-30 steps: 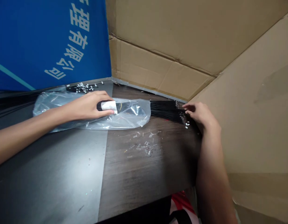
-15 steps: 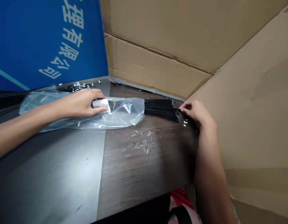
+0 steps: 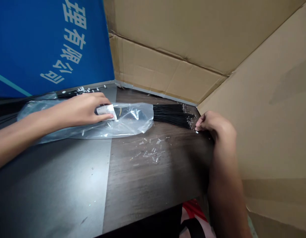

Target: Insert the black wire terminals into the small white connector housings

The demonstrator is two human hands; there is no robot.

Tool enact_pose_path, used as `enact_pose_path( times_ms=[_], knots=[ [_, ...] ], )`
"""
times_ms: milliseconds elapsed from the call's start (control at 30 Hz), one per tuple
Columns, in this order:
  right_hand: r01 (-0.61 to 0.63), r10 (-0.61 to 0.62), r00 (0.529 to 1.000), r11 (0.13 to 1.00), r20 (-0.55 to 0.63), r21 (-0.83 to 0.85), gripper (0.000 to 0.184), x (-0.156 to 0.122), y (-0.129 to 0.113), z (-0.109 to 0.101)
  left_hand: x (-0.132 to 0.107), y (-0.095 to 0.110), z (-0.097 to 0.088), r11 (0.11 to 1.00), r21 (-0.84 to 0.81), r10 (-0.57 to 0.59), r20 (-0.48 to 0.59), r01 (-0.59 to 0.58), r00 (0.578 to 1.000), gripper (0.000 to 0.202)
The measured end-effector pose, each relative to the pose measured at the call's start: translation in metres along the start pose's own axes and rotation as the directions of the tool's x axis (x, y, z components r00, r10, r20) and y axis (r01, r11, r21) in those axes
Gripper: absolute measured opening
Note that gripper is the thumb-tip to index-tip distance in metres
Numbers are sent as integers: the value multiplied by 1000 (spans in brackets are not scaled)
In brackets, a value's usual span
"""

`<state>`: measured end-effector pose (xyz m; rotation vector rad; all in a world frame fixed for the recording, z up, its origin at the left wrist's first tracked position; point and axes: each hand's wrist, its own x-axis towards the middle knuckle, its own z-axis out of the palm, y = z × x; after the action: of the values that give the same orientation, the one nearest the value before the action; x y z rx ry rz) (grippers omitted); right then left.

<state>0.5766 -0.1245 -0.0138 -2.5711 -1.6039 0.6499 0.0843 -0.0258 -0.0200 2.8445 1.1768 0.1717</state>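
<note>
On the tabletop [image 3: 133,195] before us lie scattered clear bits [image 3: 153,152]; beyond them, a white piece [image 3: 197,132] sits just under our right hand [image 3: 209,121], fingertips pinched together, on what we cannot tell; well apart, our left hand [image 3: 93,107] is clamped on the plastic bag [image 3: 134,124], black wires [image 3: 171,115] jutting from its right end; cardboard [image 3: 168,69] stands behind.

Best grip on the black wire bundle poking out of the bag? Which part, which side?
I'd take the black wire bundle just right of the open end of the clear plastic bag, coming from above or the near side. The wires look gathered there and spread toward the tips, and the cardboard panel stands behind.
</note>
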Motion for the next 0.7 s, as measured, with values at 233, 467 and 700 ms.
enact_pose_path(
  times_ms=[233, 467, 700],
  knots=[
    [-45, 45, 997, 999, -63, -7, 18, -9, -21, 2, -45, 71, -30, 989, -82, 74, -448, -124, 891, 32],
    [382, -329, 918, 883, -223, 272, 11, -81, -96, 5, -98, 145, 32, 681, -677, -72, -441, -279, 895, 21],
    [167, -748, 662, 210, 49, 963, 28, -155, -169, 93, -106, 142, 52, 528, -772, -188, -514, -355, 837, 43]
  ],
)
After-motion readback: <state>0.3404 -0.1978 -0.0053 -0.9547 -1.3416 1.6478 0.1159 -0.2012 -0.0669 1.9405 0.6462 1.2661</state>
